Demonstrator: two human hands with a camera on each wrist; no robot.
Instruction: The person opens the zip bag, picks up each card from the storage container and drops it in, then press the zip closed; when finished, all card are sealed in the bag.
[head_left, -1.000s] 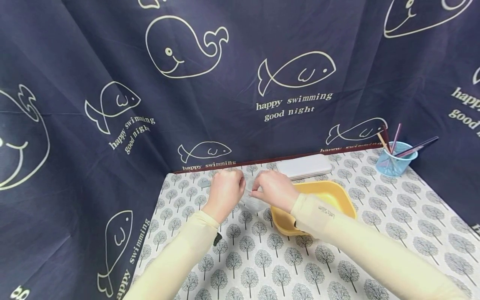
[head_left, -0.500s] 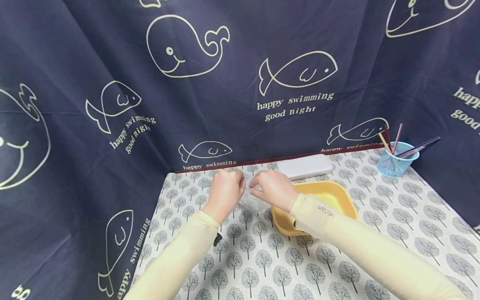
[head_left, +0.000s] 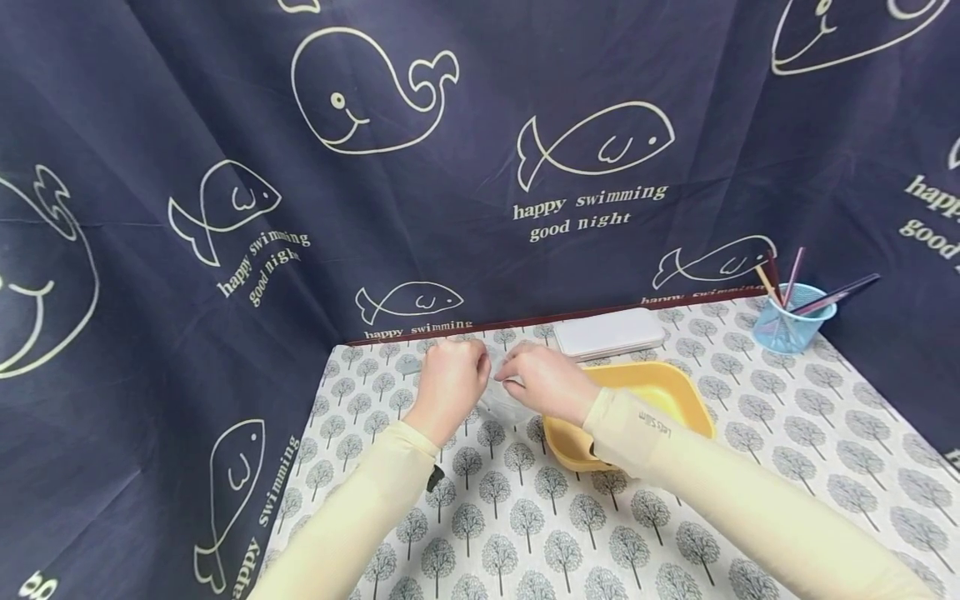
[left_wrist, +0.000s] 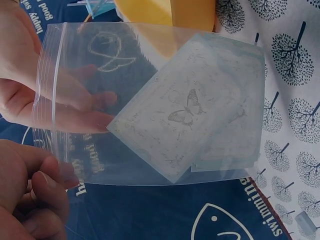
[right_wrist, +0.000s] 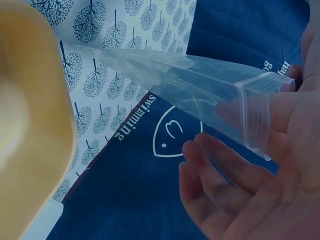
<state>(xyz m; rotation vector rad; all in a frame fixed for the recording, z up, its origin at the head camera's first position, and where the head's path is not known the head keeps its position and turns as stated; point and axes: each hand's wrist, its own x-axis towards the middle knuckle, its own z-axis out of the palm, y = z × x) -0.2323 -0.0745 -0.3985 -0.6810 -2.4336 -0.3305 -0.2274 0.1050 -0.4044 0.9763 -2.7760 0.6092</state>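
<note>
A clear zip-lock bag point(left_wrist: 150, 170) hangs between both hands, its zip end toward the fingers. Inside lie square, pale sheets point(left_wrist: 165, 125) with a butterfly print, seen through the plastic. My left hand point(head_left: 452, 377) pinches a corner of the zip end between thumb and finger. My right hand point(head_left: 550, 377) is at the bag's mouth, its fingers extended and loosely bent. Some right fingers point(left_wrist: 75, 117) show through the plastic; whether they are inside or behind cannot be told. In the right wrist view the bag narrows away from the zip, past the right hand's free fingers point(right_wrist: 220, 175).
A yellow basin point(head_left: 675, 392) stands under the right forearm. Behind it lies a white flat case point(head_left: 609, 333). A blue mesh pen holder point(head_left: 791, 329) with several pens stands at the back right. A small grey block point(head_left: 408, 365) lies left of the left hand.
My right hand's thumb and forefinger, close together a second ago, have shifted slightly and stand a little apart. The left hand stays in place.
</note>
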